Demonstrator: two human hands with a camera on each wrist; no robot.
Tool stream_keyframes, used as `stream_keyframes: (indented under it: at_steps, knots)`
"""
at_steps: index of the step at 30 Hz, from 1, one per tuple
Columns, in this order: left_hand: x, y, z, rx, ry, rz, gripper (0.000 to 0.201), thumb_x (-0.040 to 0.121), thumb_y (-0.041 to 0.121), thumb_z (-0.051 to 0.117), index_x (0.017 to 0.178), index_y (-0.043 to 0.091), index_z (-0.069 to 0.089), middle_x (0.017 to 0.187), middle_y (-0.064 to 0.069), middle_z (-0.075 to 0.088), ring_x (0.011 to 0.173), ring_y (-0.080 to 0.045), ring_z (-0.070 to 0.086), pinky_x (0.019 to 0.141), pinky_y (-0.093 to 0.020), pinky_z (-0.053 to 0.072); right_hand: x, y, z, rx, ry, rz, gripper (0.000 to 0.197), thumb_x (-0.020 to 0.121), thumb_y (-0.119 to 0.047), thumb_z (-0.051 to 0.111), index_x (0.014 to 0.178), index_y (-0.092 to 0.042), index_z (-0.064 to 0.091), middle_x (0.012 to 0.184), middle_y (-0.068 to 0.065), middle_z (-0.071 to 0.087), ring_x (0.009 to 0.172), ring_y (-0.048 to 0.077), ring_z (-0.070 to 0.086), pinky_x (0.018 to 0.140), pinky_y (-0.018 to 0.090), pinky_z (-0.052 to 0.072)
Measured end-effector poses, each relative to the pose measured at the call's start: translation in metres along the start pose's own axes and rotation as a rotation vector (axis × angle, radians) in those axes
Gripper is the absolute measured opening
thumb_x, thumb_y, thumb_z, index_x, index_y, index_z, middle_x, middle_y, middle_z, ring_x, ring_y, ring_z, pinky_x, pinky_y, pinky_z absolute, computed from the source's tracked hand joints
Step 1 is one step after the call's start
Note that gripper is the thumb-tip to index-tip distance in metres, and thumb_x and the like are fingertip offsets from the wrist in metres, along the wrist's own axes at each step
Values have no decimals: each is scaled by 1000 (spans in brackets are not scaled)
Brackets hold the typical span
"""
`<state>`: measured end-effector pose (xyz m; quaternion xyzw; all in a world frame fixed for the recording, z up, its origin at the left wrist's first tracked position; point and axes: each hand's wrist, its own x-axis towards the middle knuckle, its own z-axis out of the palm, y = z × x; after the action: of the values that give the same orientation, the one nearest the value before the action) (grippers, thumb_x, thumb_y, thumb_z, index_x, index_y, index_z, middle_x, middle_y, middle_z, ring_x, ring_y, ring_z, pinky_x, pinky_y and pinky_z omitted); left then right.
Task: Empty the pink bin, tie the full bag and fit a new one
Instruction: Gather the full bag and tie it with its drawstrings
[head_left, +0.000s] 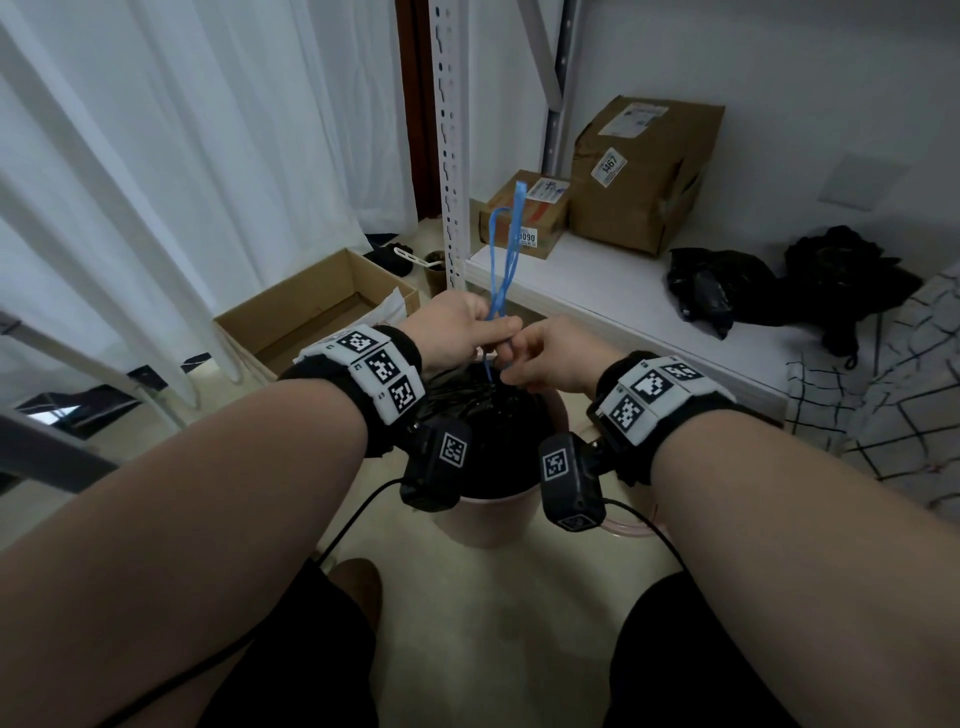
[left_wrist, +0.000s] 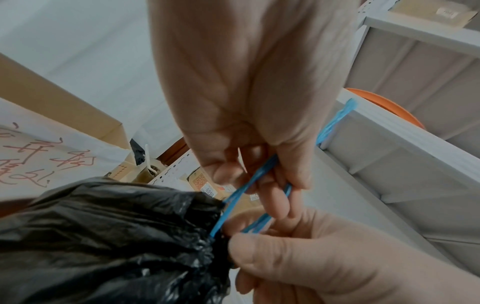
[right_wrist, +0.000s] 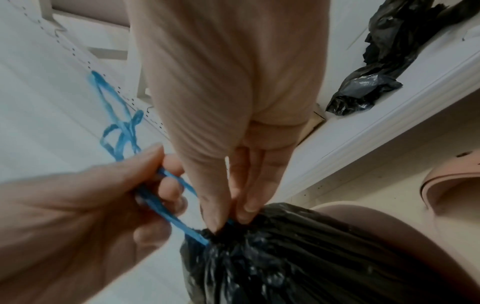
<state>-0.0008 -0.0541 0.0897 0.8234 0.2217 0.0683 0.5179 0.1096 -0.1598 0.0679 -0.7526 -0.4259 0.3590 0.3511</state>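
Head view looks down on the pink bin (head_left: 488, 525) standing on pale floor between the person's knees, with open floor at its 6 o'clock and a white shelf edge (head_left: 623, 306) close at its 1 o'clock. An open cardboard box (head_left: 311, 306) sits on the floor at the bin's 10 o'clock, its inside partly covered by a white sheet; white curtains hang beyond it.

Both forearms and the wrist cameras cover most of the bin's rim, so only its near wall shows. The black bag (head_left: 493, 410) fills the bin's mouth — its neck is gathered tight at the top, and what it holds cannot be seen.

The left hand (head_left: 457, 332) has its fingers curled round the blue drawstring (head_left: 506, 260), whose loops stand up toward 12 o'clock above the fist. In the left wrist view the blue strands (left_wrist: 249, 185) run from those fingers down into the bunched neck of the bag. The right hand (head_left: 550, 358) sits touching the left, and the right wrist view shows its fingertips (right_wrist: 246, 207) pinching the bag's neck where the string enters — motion blur softens the detail there.

On the shelf lie two taped parcels (head_left: 639, 171) at 12 o'clock and crumpled black bags (head_left: 717, 291) at 2 o'clock.
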Motion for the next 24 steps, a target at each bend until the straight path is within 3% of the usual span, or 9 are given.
stream_keyframes:
  at_steps: [3, 6, 9, 12, 14, 17, 20, 22, 24]
  knots:
    - [5, -4, 1, -107, -8, -34, 29, 95, 21, 51, 72, 12, 66, 55, 6, 63, 52, -1, 58, 52, -12, 43, 3, 1, 4, -63, 14, -30, 25, 75, 0, 72, 66, -19, 59, 65, 1, 57, 59, 13, 56, 65, 28, 55]
    - [7, -4, 0, -136, -11, -39, 35, 97, 21, 48, 68, 11, 63, 49, 6, 60, 50, -4, 56, 52, -13, 44, 3, 0, 7, -93, 21, -63, 20, 74, 0, 72, 70, -15, 60, 69, 4, 60, 59, 15, 58, 65, 31, 56]
    - [7, -3, 1, -165, -8, -41, 37, 98, 20, 46, 65, 10, 59, 48, 6, 57, 47, -3, 54, 51, -13, 43, 4, 1, 8, -96, 44, -92, 33, 73, 1, 72, 63, -26, 56, 68, 2, 60, 59, 14, 59, 67, 34, 59]
    - [8, -4, 1, -206, -9, -40, 38, 99, 19, 44, 65, 10, 58, 44, 7, 56, 45, -2, 52, 51, -13, 43, 6, 0, 8, -123, 66, -102, 36, 72, 0, 74, 60, -28, 55, 69, 2, 61, 61, 17, 61, 69, 36, 60]
    - [8, -5, 0, -233, -4, -59, 37, 100, 21, 42, 69, 10, 60, 45, 6, 57, 47, -2, 55, 53, -13, 46, 5, 1, 6, -113, 47, -95, 32, 74, -3, 74, 60, -25, 56, 66, 2, 61, 62, 18, 62, 69, 34, 59]
    - [6, -7, -6, -308, 15, -122, 37, 102, 23, 34, 82, 7, 62, 40, 4, 53, 48, -7, 56, 56, -15, 51, 5, 2, 1, 19, 51, -50, 26, 81, -13, 71, 59, -17, 59, 53, -3, 60, 50, 10, 59, 57, 20, 54]
    - [7, -7, -8, -287, 51, -237, 31, 102, 21, 34, 91, 7, 59, 40, 5, 38, 45, -12, 41, 49, -19, 39, 2, -2, -9, 129, 80, -34, 25, 87, -15, 65, 62, -14, 60, 55, 2, 56, 43, 4, 52, 48, 13, 47]
    - [10, -7, -10, -207, 14, -330, 16, 98, 15, 40, 96, 9, 54, 46, 6, 36, 44, -10, 33, 48, -22, 28, 0, -8, -13, 185, 113, -56, 24, 88, -15, 64, 63, -13, 63, 53, 0, 54, 40, 1, 50, 46, 13, 46]
    - [12, -4, -12, -54, -34, -363, 9, 91, 6, 45, 95, 8, 53, 58, -1, 38, 49, -12, 33, 48, -24, 28, -1, -13, -17, 233, 167, -81, 25, 87, -15, 65, 62, -13, 64, 49, -3, 52, 38, 1, 47, 45, 14, 45]
